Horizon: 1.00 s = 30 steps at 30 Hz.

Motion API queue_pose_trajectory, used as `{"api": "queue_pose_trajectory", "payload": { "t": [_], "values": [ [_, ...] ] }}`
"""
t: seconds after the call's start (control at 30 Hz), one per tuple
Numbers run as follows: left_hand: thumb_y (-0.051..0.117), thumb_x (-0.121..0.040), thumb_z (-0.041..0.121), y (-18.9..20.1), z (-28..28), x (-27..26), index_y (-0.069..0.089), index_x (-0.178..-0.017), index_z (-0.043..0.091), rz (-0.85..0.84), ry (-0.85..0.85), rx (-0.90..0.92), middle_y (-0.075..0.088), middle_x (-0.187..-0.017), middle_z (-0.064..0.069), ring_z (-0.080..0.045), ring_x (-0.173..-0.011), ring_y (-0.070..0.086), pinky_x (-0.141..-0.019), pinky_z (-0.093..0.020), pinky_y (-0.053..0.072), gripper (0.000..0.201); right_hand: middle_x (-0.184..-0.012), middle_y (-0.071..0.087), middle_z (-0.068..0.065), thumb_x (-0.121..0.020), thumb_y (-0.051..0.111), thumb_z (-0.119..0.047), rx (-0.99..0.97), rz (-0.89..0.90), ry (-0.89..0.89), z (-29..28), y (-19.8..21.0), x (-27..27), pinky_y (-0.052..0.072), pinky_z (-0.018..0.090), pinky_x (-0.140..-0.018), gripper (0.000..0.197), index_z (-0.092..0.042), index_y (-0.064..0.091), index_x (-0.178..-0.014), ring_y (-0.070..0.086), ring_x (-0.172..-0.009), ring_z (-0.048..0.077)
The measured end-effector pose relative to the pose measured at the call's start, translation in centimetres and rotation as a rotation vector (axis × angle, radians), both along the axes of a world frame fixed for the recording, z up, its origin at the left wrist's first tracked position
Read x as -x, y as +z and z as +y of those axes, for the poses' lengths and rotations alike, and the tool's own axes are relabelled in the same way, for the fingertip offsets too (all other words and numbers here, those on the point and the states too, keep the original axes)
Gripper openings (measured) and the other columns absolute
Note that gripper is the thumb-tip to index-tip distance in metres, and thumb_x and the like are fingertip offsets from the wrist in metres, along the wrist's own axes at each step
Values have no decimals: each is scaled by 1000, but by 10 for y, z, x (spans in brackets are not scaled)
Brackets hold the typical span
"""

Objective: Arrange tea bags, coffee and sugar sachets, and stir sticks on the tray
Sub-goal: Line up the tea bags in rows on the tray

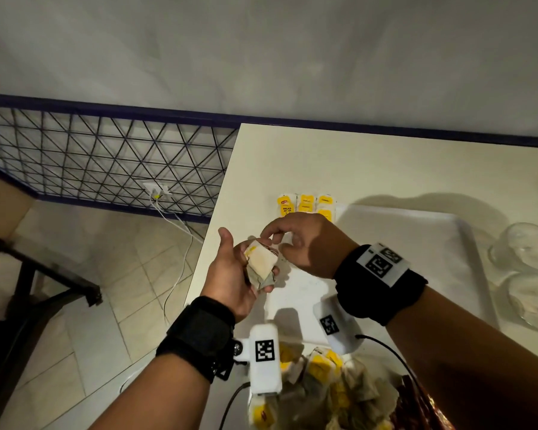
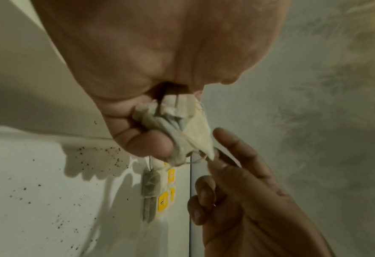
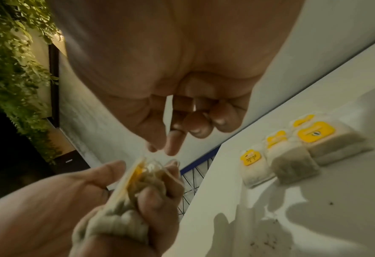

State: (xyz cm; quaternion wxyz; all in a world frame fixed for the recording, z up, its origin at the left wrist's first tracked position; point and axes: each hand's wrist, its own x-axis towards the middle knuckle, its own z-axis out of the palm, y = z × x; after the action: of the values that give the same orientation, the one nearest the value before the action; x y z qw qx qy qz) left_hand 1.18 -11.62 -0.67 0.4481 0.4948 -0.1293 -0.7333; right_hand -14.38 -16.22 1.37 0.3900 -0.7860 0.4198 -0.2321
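Item: tea bags, loose bundle [image 1: 260, 264], gripped in the left hand [image 1: 230, 274] with the fingers curled round it, held in the air over the left edge of the table [image 1: 385, 162], just off the tray's left rim. Right hand [image 1: 305, 243]: thumb and forefinger drawn close together right at the bundle's upper end, remaining fingers curled; whether they already pinch a bag or its string cannot be told. Governing relation: the bundle lies to the left of and slightly below the right fingertips, its long axis running from the left palm up toward them, so the right hand is the nearer one to peel the top bag away, and the placing spot lies beyond it, at the far left of the tray. Item: row of tea bags [image 1: 306, 204], already laid side by side at the far left corner of the white tray [image 1: 416, 237], yellow tags facing up. Legible writing: "RELAX" on the leftmost yellow tag; the small red brand mark above it is too small to read. Item: heap of further tea bags [image 1: 323, 386], at the table's near edge. Item: clear glass vessels [image 1: 528, 246], beside the tray's right rim.
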Motion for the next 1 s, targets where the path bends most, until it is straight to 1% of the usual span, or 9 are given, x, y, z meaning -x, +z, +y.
{"api": "queue_pose_trajectory", "payload": {
  "t": [0.07,0.17,0.3,0.4,0.53,0.67,0.8,0.9,1.0],
  "values": [
    [17,-91,72,0,1,0,59,-90,16,14,6,-13,64,-76,-10,-25,-55,57,-45,-23,37,70,-93,62,-2,-72,56,-6,13,16,100,2,-2,2,34,5,-71,34,-16,73,-100,53,-81,-4],
    [23,-93,69,3,2,1,55,-96,16,36,-12,-19,60,-72,-7,-22,-53,57,-44,-21,37,62,-96,58,-5,-79,68,-6,-5,34,128,3,1,6,32,3,-74,22,-19,77,-93,48,-87,-8],
    [33,-91,67,0,6,3,58,-92,17,14,-86,-46,57,-69,-3,-21,-53,53,-45,-21,29,56,-94,60,-14,-82,68,-7,44,-48,99,8,12,4,39,11,-65,15,-19,75,-88,57,-79,5],
    [34,-90,69,-7,6,-2,62,-89,18,-228,-103,-65,57,-67,-3,-20,-49,51,-46,-21,27,59,-72,58,-20,-86,64,-9,2,-16,84,6,30,7,35,14,-55,14,-19,73,-90,49,-57,8],
    [68,-81,42,8,9,-13,69,-86,17,-515,-96,314,60,-68,0,-16,-50,49,-43,-21,34,26,-78,58,-18,-89,63,-17,50,209,170,-5,44,13,31,4,-66,16,-22,73,-101,49,-73,-17],
    [83,-73,20,17,5,-7,72,-76,37,-863,-317,585,65,-78,4,-3,-67,57,-64,-14,42,21,-74,59,-20,-87,66,-24,30,248,117,-13,44,11,31,7,-64,11,-26,70,-97,51,-72,-12],
    [77,-79,25,13,-1,-1,65,-66,37,-1025,-308,589,62,-78,1,-6,-70,54,-65,-17,39,22,-82,60,-16,-88,63,-28,71,325,140,-18,42,11,36,17,-73,12,-25,71,-97,51,-76,1],
    [74,-82,32,7,-6,0,71,-79,32,-1165,-434,519,66,-86,5,-11,-80,59,-72,-23,44,4,-91,68,-9,-88,64,-27,72,382,84,-27,28,17,44,30,-81,12,-24,72,-95,57,-86,12],
    [70,-84,35,-7,-12,-3,71,-89,23,-1316,-565,395,71,-94,0,-21,-92,64,-81,-29,50,13,-88,70,-3,-84,67,-24,41,385,-41,-38,7,23,49,34,-80,7,-22,72,-89,59,-84,17]
  ]
}}
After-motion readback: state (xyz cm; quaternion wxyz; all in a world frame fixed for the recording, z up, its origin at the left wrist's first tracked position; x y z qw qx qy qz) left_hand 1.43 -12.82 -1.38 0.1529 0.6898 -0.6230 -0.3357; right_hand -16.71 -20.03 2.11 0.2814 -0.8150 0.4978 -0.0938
